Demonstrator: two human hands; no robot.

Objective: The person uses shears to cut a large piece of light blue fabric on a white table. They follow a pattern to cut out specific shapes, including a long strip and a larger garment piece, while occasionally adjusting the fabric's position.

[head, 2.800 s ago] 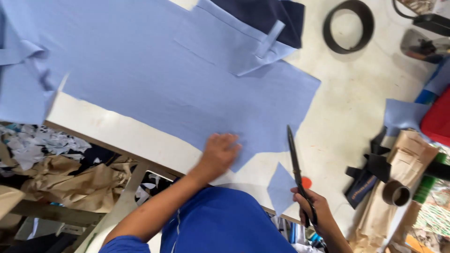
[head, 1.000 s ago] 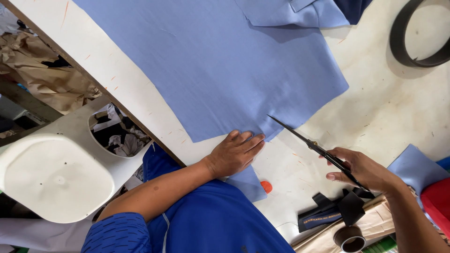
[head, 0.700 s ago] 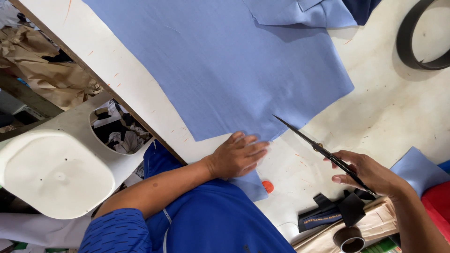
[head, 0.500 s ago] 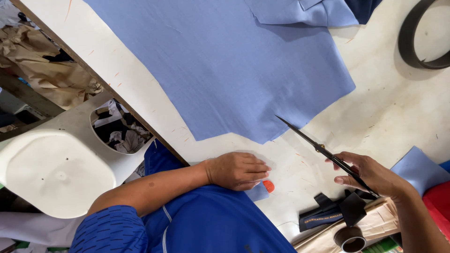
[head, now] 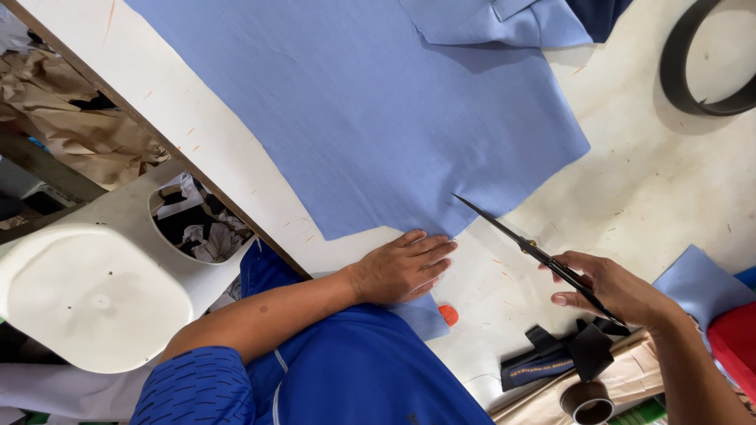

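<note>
Large light-blue fabric sheet (head: 394, 118) lies flat on the white desk (head: 654, 197), covering most of its upper and middle area. Lower cut edge runs from near the desk's front edge up to a corner at the right. A folded piece of the same blue cloth (head: 504, 20) lies on its top edge, beside a dark navy piece (head: 602, 12).

Left hand (head: 402, 269): palm down, fingers extended and together, pressed flat on the desk at the sheet's lower edge. Fingertips reach that edge. It grips nothing. A small blue offcut (head: 421, 315) shows just below the hand, with an orange spot (head: 448, 315) beside it.

Right hand (head: 614, 287): closed around the handles of long dark scissors (head: 524, 240). Blades look closed or nearly so; tip points up-left to the sheet's edge, just beside the left fingertips. Cannot tell whether the tip touches the cloth.

Surroundings: black band loop (head: 701, 71) at the desk's upper right. Another blue scrap (head: 701, 287) and something red (head: 736, 346) at far right. Black strap with clip (head: 559, 358), brown paper (head: 630, 378) and a tape roll (head: 587, 403) lie near the right wrist. Off the desk at left, a white plastic stool (head: 87, 291) and crumpled brown paper (head: 71, 118) below.
</note>
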